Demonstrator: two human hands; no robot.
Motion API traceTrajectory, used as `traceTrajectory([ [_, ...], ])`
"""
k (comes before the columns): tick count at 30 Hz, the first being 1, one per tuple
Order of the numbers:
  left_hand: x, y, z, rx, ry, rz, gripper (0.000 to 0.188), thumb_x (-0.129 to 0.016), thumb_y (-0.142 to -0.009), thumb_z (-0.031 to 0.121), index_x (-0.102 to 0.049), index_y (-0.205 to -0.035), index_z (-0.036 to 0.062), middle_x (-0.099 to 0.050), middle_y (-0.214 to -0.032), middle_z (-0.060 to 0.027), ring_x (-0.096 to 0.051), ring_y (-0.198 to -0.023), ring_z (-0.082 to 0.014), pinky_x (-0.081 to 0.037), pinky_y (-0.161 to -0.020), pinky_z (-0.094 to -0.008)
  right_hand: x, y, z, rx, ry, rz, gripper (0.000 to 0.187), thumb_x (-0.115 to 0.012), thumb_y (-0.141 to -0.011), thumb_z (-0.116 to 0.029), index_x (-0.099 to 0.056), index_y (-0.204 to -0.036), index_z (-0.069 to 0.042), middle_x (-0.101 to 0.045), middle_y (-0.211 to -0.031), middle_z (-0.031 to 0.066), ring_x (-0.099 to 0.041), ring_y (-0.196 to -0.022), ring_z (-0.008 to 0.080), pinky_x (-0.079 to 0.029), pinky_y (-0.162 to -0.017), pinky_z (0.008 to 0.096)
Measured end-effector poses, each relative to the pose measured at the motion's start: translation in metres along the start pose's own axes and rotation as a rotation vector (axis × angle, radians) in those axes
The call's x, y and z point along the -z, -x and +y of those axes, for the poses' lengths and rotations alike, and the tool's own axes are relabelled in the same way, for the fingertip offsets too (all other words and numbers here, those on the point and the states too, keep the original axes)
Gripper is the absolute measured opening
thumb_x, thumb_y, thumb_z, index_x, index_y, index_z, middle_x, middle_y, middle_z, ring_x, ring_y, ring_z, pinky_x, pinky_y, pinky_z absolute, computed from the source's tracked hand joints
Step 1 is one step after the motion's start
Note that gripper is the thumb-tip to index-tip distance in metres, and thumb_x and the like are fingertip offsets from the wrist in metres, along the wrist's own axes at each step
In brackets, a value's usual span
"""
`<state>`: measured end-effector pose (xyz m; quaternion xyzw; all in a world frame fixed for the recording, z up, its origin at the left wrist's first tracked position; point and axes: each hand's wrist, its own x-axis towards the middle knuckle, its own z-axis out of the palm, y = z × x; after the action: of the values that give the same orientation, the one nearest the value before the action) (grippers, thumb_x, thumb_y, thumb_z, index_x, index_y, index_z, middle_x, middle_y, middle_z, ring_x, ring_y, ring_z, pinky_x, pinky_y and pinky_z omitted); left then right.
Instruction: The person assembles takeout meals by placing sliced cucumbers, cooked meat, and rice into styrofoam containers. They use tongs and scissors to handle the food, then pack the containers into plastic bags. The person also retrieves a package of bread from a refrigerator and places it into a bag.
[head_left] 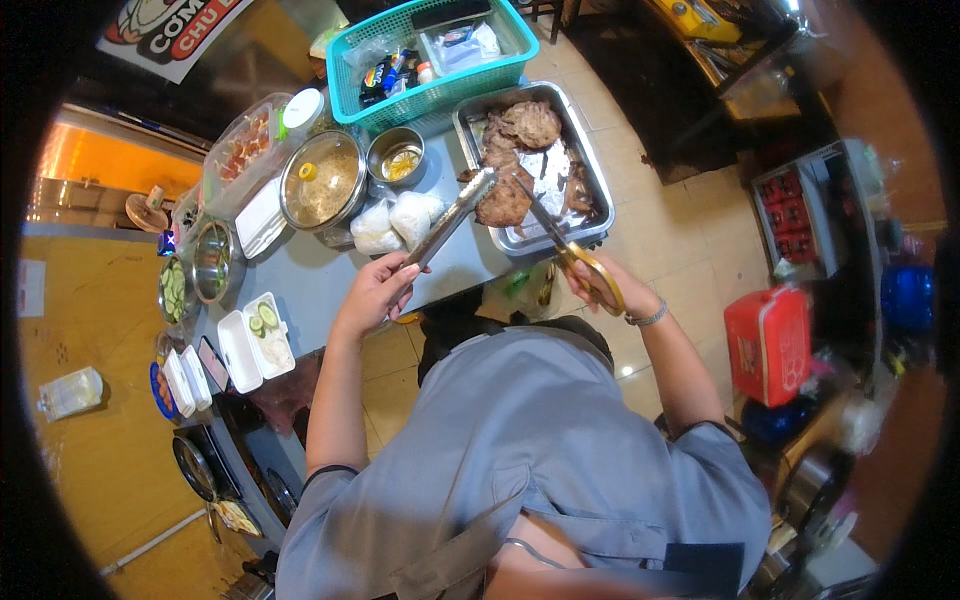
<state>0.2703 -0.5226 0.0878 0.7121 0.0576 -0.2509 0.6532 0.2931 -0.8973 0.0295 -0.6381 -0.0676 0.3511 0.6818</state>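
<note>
At the left, an open white foam box (238, 350) contains cucumber slices (264, 317) and some white food. Farther up on the table stands a pot with a glass lid (335, 190), and beside it a small metal pot (396, 157). The left hand (378, 292) grasps metal tongs (445, 228), its fingers closed around them. The tips reach to the browned meat (503, 205), which lies in the metal tray (588, 165); I cannot tell if they press it. The blades of the scissors (546, 222) are also at this meat. The right hand (600, 282) has its fingers wrapped on the golden handles. Farther right stands a red box (768, 345).
</note>
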Motion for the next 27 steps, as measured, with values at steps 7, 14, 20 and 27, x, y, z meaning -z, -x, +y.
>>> traceTrajectory([
  [7, -0.004, -0.003, 0.007, -0.023, -0.088, 0.034, 0.027, -0.058, -0.095, 0.027, -0.062, -0.102, 0.0011, -0.045, -0.057, 0.0036, -0.040, -0.044, -0.0035, -0.032, -0.040, -0.0199, -0.004, 0.001, -0.013, -0.116, 0.216, -0.018, 0.048, -0.056, -0.090, -0.056, -0.056, -0.078, -0.010, -0.047, -0.060, -0.0037, -0.048, -0.052, 0.0057, -0.041, -0.047, 0.0217],
  [14, -0.015, -0.007, 0.012, -0.071, -0.010, 0.064, 0.029, -0.057, -0.096, 0.028, -0.062, -0.102, -0.0002, -0.045, -0.057, 0.0038, -0.040, -0.044, -0.0033, -0.032, -0.040, -0.0193, 0.000, 0.005, -0.005, -0.064, -0.042, -0.089, 0.042, -0.057, -0.092, -0.050, -0.055, -0.084, -0.009, -0.051, -0.070, -0.0039, -0.047, -0.058, 0.0037, -0.042, -0.052, 0.0205],
  [20, -0.030, -0.002, 0.005, -0.010, 0.004, 0.117, 0.028, -0.056, -0.096, 0.029, -0.062, -0.103, 0.0024, -0.046, -0.057, 0.0034, -0.041, -0.043, -0.0040, -0.033, -0.041, -0.0202, -0.013, 0.001, -0.006, -0.031, 0.014, -0.025, 0.039, -0.058, -0.093, -0.045, -0.057, -0.082, -0.008, -0.048, -0.066, -0.0049, -0.046, -0.054, 0.0035, -0.040, -0.047, 0.0198],
  [27, -0.014, 0.045, -0.027, -0.034, 0.108, 0.290, 0.027, -0.056, -0.096, 0.030, -0.062, -0.103, 0.0040, -0.046, -0.057, 0.0024, -0.041, -0.044, -0.0052, -0.034, -0.041, -0.0205, -0.028, -0.029, -0.046, -0.167, 0.363, -0.130, 0.047, -0.060, -0.091, -0.048, -0.056, -0.072, -0.005, -0.048, -0.056, -0.0019, -0.047, -0.049, 0.0070, -0.039, -0.044, 0.0239],
])
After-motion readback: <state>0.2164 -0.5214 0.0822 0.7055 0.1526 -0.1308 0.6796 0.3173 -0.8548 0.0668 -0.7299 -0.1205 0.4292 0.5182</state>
